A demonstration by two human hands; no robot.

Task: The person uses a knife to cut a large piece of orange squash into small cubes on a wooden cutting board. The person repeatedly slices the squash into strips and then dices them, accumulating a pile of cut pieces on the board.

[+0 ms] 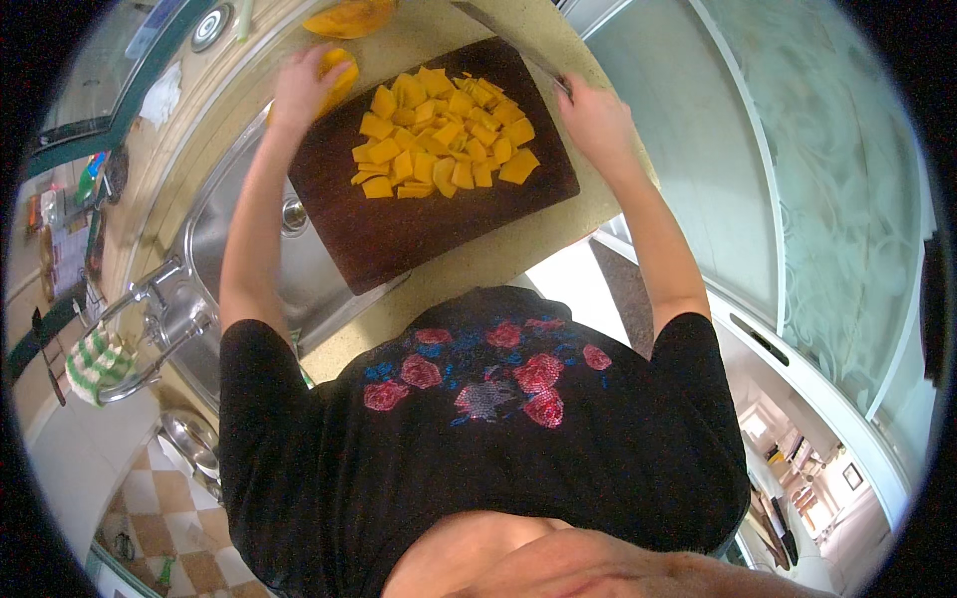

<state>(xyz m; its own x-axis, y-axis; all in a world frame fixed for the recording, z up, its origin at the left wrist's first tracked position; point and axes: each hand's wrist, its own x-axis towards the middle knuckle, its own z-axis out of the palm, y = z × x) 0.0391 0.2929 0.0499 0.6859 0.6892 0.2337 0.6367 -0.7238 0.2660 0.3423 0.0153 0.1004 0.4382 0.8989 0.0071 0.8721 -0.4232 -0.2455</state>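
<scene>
My left hand (303, 88) has its fingers on a yellow-orange piece of pumpkin or similar produce (340, 82), left of the cutting board; whether it grips the piece is not plain. Another yellow-orange piece (350, 18) lies beyond it at the top. In my right hand (594, 119) is the handle of a knife (516, 43), its blade reaching up and left past the board's far right corner. A pile of cut yellow chunks (441, 134) covers the far half of the dark brown cutting board (389, 239).
Left of and partly under the board is a stainless steel sink (247, 179) with a faucet (161, 280). A green-and-white striped cloth (97, 366) hangs by the faucet. The speckled counter (598, 202) ends at the right, beside frosted glass sliding panels (688, 134).
</scene>
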